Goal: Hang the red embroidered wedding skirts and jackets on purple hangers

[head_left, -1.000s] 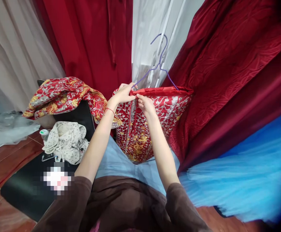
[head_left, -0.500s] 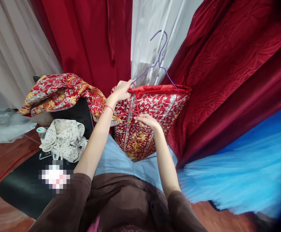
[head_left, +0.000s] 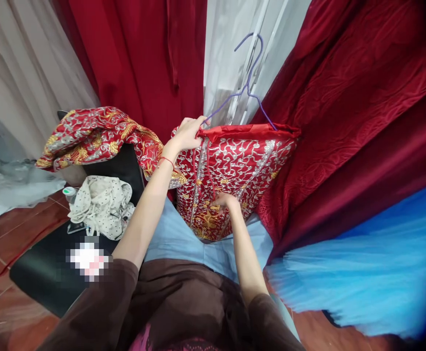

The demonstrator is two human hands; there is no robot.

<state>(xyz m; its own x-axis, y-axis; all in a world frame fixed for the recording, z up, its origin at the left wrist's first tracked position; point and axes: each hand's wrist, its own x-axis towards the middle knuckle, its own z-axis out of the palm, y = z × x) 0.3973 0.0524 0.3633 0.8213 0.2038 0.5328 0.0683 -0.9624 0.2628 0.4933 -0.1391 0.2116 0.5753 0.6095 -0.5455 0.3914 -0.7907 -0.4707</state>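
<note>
A red embroidered garment (head_left: pixel 245 165) with gold and silver patterns hangs folded over a purple wire hanger (head_left: pixel 247 83) in front of me. My left hand (head_left: pixel 188 132) is closed on the garment's top edge at the hanger's left end. My right hand (head_left: pixel 225 201) is lower, fingers pinched on a thin red cord (head_left: pixel 210 168) that runs down the front of the garment. The garment's lower part rests against my lap.
A second red embroidered garment (head_left: pixel 95 136) drapes over a black chair (head_left: pixel 48 273) at left, with a white dotted cloth (head_left: pixel 101 204) on its seat. Dark red drapes (head_left: pixel 344 112), white fabric (head_left: pixel 227 53) and blue tulle (head_left: pixel 362 273) surround me. The floor is red tile (head_left: pixel 0 243).
My right hand has slid down from the garment's top edge to its middle, pulling the red cord down. My left hand stayed at the top.
</note>
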